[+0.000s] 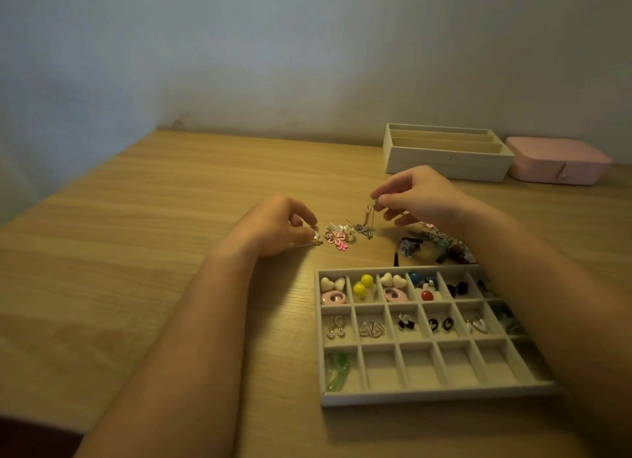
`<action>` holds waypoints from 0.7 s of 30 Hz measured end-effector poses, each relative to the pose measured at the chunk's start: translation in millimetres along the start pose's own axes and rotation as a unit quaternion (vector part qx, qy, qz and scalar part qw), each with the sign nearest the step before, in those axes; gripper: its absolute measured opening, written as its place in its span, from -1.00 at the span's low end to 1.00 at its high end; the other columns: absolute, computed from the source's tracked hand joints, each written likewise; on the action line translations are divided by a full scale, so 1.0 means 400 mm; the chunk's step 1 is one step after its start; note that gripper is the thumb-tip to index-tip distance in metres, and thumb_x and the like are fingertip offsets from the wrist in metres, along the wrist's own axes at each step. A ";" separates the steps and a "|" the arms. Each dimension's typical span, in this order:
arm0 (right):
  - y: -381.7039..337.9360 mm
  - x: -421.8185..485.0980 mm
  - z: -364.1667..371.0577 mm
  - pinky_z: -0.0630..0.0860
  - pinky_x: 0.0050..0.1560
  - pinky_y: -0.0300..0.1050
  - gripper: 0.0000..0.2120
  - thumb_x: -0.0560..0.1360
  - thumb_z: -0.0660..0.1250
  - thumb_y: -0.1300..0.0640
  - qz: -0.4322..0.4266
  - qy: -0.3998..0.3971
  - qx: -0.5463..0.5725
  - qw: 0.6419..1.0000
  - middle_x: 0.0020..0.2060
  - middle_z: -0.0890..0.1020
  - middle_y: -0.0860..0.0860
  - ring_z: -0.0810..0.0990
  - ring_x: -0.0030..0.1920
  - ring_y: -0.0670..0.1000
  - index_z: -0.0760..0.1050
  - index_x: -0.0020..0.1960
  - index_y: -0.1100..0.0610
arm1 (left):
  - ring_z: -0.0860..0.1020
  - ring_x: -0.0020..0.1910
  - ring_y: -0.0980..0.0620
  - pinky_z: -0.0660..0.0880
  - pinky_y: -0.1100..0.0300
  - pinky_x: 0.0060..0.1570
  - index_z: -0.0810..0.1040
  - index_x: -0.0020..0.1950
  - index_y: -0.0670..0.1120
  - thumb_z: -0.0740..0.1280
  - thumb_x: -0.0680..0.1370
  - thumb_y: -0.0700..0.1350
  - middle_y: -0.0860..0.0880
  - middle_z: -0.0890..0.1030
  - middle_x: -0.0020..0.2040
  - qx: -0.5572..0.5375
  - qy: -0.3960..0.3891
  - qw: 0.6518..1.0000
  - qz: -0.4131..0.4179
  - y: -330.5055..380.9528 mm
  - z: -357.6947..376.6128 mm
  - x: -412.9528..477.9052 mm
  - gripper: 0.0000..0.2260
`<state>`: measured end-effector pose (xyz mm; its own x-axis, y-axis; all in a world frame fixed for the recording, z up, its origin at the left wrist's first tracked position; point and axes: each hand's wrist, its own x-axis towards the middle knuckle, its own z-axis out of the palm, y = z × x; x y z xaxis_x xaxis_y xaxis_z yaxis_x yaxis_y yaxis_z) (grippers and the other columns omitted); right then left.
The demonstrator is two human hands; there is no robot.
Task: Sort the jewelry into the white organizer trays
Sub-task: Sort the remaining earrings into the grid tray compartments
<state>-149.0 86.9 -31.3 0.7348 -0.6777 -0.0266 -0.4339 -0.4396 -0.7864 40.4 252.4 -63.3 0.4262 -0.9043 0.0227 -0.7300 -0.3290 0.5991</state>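
Pink case (557, 160) (lid closed) on wooden table (136, 252).

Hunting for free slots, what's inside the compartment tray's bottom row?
A green curved piece lies leftmost in the tray; the next four compartments look empty. The right forearm partly covers the last.

Both bare arms stretched forward, each hand pinching a small piece.
The left hand (278, 225) sat low, knuckles up, thumb and forefinger closed on a gold earring (316, 237). The right hand (419, 194) was held higher, its fingertips pinching a dangling earring (370, 208), the other fingers loosely curled.
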 end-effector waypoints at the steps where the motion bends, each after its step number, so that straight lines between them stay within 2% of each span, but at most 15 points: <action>1: -0.002 -0.003 -0.007 0.64 -0.18 -0.21 -0.85 0.61 0.34 0.23 -0.007 0.009 0.033 0.999 -0.06 0.72 0.03 0.71 -0.10 -0.02 0.65 0.13 0.13 | 0.51 -0.24 0.08 0.40 0.22 -0.19 0.70 0.06 0.01 0.47 0.52 -0.08 0.05 0.56 -0.23 0.007 -0.004 1.000 0.004 0.008 0.006 -0.002 -0.87; 4: -0.010 -0.012 -0.039 0.66 -0.14 -0.15 -0.85 0.62 0.34 0.17 -0.024 0.036 0.120 0.992 -0.10 0.74 0.05 0.71 -0.15 0.00 0.64 0.12 0.18 | 0.56 -0.12 0.06 0.43 0.20 -0.11 0.70 0.10 0.04 0.43 0.56 -0.04 0.04 0.60 -0.12 0.030 0.013 0.999 0.014 0.031 0.025 -0.002 -0.86; 7: -0.011 -0.020 -0.070 0.62 -0.13 -0.12 -0.80 0.64 0.30 0.11 -0.033 0.047 0.136 0.989 -0.14 0.75 0.03 0.70 -0.19 -0.01 0.64 0.10 0.18 | 0.59 -0.04 0.06 0.50 0.15 -0.02 0.65 0.15 0.06 0.40 0.58 -0.04 0.11 0.60 -0.07 -0.020 0.068 0.997 0.038 0.069 0.047 0.002 -0.84; 10: -0.011 -0.033 -0.092 0.61 -0.13 -0.13 -0.77 0.66 0.26 0.06 -0.043 0.033 0.122 0.991 -0.16 0.75 -0.01 0.70 -0.20 -0.04 0.63 0.10 0.17 | 0.55 0.09 0.10 0.51 0.14 0.09 0.52 0.33 0.05 0.46 0.53 -0.02 0.12 0.60 0.10 -0.081 0.102 0.990 0.059 0.135 0.069 0.016 -0.63; 11: -0.012 -0.037 -0.093 0.61 -0.15 -0.15 -0.76 0.66 0.25 0.06 -0.046 0.020 0.124 0.991 -0.17 0.75 -0.01 0.70 -0.20 -0.04 0.63 0.10 0.17 | 0.53 0.15 0.11 0.51 0.15 0.14 0.46 0.38 0.03 0.49 0.51 -0.01 0.09 0.60 0.18 -0.118 0.089 0.987 0.062 0.160 0.071 0.021 -0.53; 13: -0.015 -0.047 -0.098 0.62 -0.20 -0.19 -0.77 0.66 0.25 0.07 -0.052 -0.006 0.140 0.989 -0.19 0.75 -0.01 0.69 -0.22 -0.04 0.62 0.10 0.18 | 0.56 0.20 0.10 0.54 0.14 0.19 0.37 0.46 -0.06 0.52 0.48 -0.07 0.00 0.59 0.28 -0.236 0.005 0.970 0.067 0.210 0.077 0.036 -0.41; 15: -0.017 -0.054 -0.104 0.62 -0.23 -0.19 -0.77 0.66 0.25 0.07 -0.062 -0.010 0.139 0.988 -0.20 0.74 0.00 0.69 -0.23 -0.02 0.62 0.10 0.19 | 0.65 0.08 0.09 0.58 0.14 0.15 0.38 0.46 -0.16 0.49 0.51 -0.14 -0.08 0.66 0.19 -0.303 -0.055 0.949 0.068 0.242 0.085 0.047 -0.44; 18: -0.002 -0.053 -0.119 0.62 -0.22 -0.14 -0.80 0.64 0.29 0.07 -0.075 0.027 0.097 0.992 -0.22 0.73 0.00 0.68 -0.26 -0.02 0.63 0.07 0.16 | 0.69 -0.09 0.05 0.61 0.17 0.05 0.53 0.29 -0.20 0.42 0.56 -0.18 -0.08 0.71 -0.07 -0.310 -0.036 0.946 0.089 0.255 0.081 0.055 -0.68; 21: 0.034 -0.049 -0.133 0.64 -0.18 -0.03 -0.86 0.62 0.35 0.09 -0.047 0.054 0.074 0.995 -0.22 0.73 0.02 0.69 -0.23 0.03 0.64 0.05 0.14 | 0.65 -0.22 0.00 0.65 0.15 -0.09 0.60 0.16 -0.21 0.38 0.58 -0.22 -0.11 0.68 -0.13 -0.334 -0.044 0.939 0.066 0.246 0.076 0.071 -0.83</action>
<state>-197.2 62.9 -8.7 0.7047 -0.7008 0.1106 -0.2789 -0.4169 -0.8651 -35.7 186.2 -28.2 0.2884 -0.9538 0.0845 -0.2628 0.0061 0.9648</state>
